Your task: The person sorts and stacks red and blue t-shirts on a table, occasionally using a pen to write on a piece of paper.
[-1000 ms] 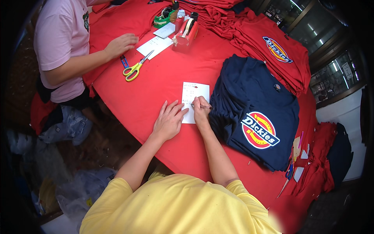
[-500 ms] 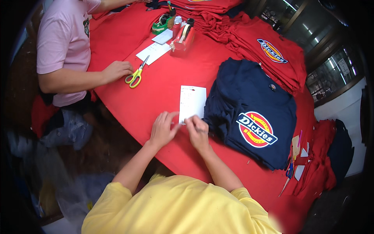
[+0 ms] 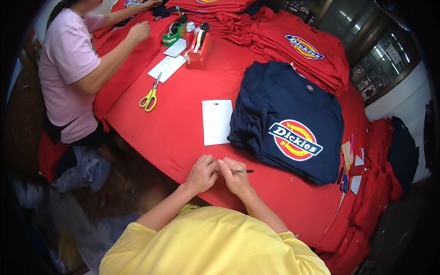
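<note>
Close to the table's front edge, my two hands meet. My right hand (image 3: 234,178) is closed around a dark, slim pen (image 3: 244,171), whose one end sticks out to the right. My left hand (image 3: 201,175) is curled, its fingertips pinched at the pen's other end, which is mostly hidden between the fingers. Just beyond them lies a white paper slip (image 3: 217,130) with handwriting. To its right is a stack of folded navy shirts (image 3: 256,110), the top one bearing a red, yellow and white printed emblem.
Yellow-handled scissors (image 3: 148,100) lie at left on the red cloth surface (image 3: 178,119). Behind are another slip (image 3: 166,68), a red tape dispenser (image 3: 198,54) and a green one (image 3: 171,38). Piled red shirts (image 3: 321,68) stand at far right. A co-worker in pink (image 3: 68,59) stands left.
My hands have drawn back from the slip toward me and come together at the pen. The co-worker's hand has lifted away from the scissors. The view has shifted slightly.
</note>
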Motion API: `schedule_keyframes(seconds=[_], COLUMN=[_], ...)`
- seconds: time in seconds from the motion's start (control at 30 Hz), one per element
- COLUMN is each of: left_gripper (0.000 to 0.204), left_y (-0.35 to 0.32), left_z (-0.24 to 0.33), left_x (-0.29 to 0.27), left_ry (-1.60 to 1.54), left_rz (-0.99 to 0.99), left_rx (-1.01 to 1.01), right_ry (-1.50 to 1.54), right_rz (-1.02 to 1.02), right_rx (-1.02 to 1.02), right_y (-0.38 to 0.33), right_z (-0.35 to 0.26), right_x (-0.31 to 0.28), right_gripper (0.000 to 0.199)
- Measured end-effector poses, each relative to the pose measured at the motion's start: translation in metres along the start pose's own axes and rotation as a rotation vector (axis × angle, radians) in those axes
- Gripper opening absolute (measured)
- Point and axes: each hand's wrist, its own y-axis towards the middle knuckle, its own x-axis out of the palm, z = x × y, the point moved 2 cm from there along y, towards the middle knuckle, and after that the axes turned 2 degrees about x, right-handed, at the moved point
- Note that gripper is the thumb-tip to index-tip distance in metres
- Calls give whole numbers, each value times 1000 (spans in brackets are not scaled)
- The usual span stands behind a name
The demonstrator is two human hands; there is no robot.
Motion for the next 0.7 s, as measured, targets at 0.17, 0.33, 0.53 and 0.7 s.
schedule_keyframes(seconds=[0.17, 0.33, 0.53, 0.7], left_gripper=[27, 62, 62, 47], left_y=[-2, 0, -17, -8], left_z=[-10, -12, -22, -32], left_x=[7, 4, -14, -18], left_ry=[-211, -412, -287, -424], left_rz=[-164, -228, -157, -98], left_rx=[-138, -271, -305, -430], right_ry=[-339, -402, -434, -482], right_rz=[46, 78, 102, -39], right_rx=[-176, -91, -26, 286], right_y=[4, 6, 10, 31], right_z=[-1, 2, 12, 14], right_x=[7, 26, 44, 41], right_gripper=[22, 23, 24, 31])
